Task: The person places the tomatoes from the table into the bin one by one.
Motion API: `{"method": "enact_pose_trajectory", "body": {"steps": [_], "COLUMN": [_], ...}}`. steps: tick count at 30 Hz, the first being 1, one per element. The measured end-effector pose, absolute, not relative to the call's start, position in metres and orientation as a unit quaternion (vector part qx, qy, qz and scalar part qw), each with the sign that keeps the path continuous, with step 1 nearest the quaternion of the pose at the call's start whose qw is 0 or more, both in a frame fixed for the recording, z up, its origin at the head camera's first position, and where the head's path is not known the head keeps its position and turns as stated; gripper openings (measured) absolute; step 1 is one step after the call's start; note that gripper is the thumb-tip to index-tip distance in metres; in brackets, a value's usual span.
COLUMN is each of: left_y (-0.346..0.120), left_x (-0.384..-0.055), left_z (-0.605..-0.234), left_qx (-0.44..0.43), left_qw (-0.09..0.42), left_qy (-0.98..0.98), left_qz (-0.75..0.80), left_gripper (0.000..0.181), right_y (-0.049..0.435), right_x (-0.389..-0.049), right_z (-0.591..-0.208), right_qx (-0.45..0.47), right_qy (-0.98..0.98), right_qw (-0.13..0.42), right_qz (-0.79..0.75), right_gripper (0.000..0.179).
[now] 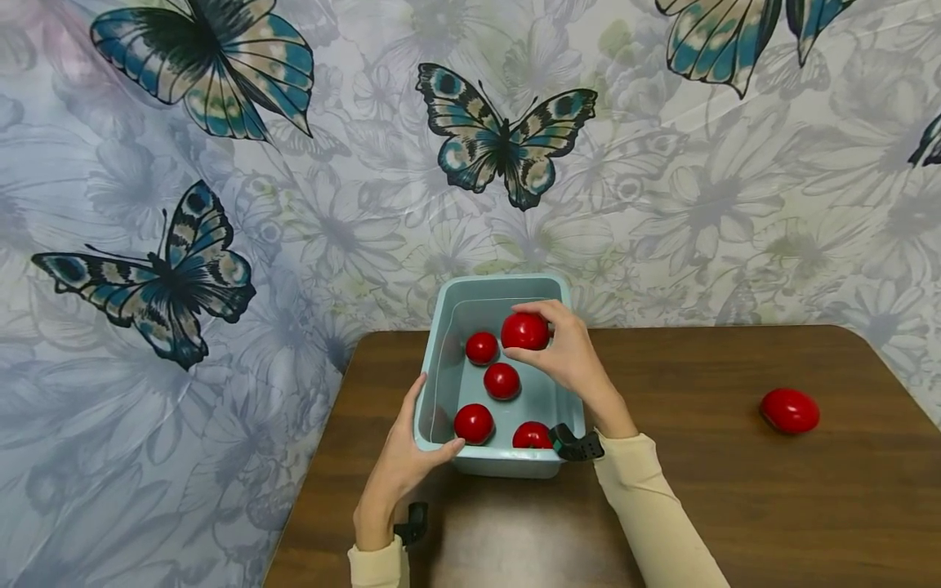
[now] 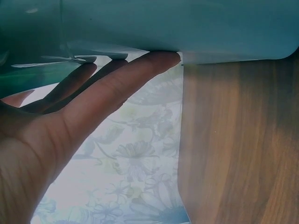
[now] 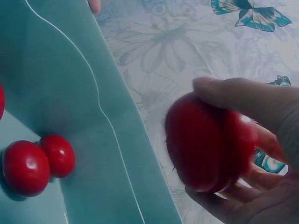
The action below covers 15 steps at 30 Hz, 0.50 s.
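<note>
My right hand point(image 1: 562, 351) holds a red tomato point(image 1: 525, 331) between thumb and fingers, over the back right part of a pale blue-green bin point(image 1: 501, 468). From the right wrist, the held tomato point(image 3: 208, 142) looks lobed and slightly blurred, with the thumb on one side and fingers curled round the other. Several more shiny tomatoes point(image 1: 502, 381) lie on the bin's floor. At the bin's front left corner rests my left hand point(image 1: 404, 461), its thumb along the front rim. Extended fingers point(image 2: 117, 86) touch the outer wall in the left wrist view.
One more tomato point(image 1: 790, 411) lies by itself on the right side of the brown wooden table point(image 1: 706, 490). Behind the table hangs a cloth point(image 1: 353, 212) printed with flowers and butterflies. The bin's back end reaches the table's far edge.
</note>
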State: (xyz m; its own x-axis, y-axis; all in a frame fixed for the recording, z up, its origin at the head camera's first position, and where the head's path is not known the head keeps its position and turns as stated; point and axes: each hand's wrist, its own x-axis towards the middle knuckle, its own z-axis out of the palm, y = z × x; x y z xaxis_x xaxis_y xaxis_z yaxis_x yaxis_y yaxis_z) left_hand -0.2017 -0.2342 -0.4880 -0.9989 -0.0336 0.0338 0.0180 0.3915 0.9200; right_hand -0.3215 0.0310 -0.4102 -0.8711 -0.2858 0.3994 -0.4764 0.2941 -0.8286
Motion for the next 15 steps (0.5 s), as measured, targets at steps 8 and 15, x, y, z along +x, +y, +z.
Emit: {"method": "enact_pose_trajectory", "body": {"steps": [8, 15], "left_y": [-0.232, -0.233], "left_x": [-0.202, -0.200], "left_z": [-0.487, -0.487], "left_qx": [-0.002, -0.002], "left_qw": [0.023, 0.026], "left_qy": [-0.831, -0.835], "left_qz": [-0.556, -0.550], "left_gripper": [0.108, 0.106], "right_y": [0.041, 0.052], "right_x": [-0.321, -0.319], "right_z": [-0.406, -0.404], "right_qx": [0.236, 0.233], "right_qy": [-0.783, -0.783], "right_qw": [0.066, 0.052], "right_qz": [0.572, 0.574], "right_gripper": [0.054, 0.054]}}
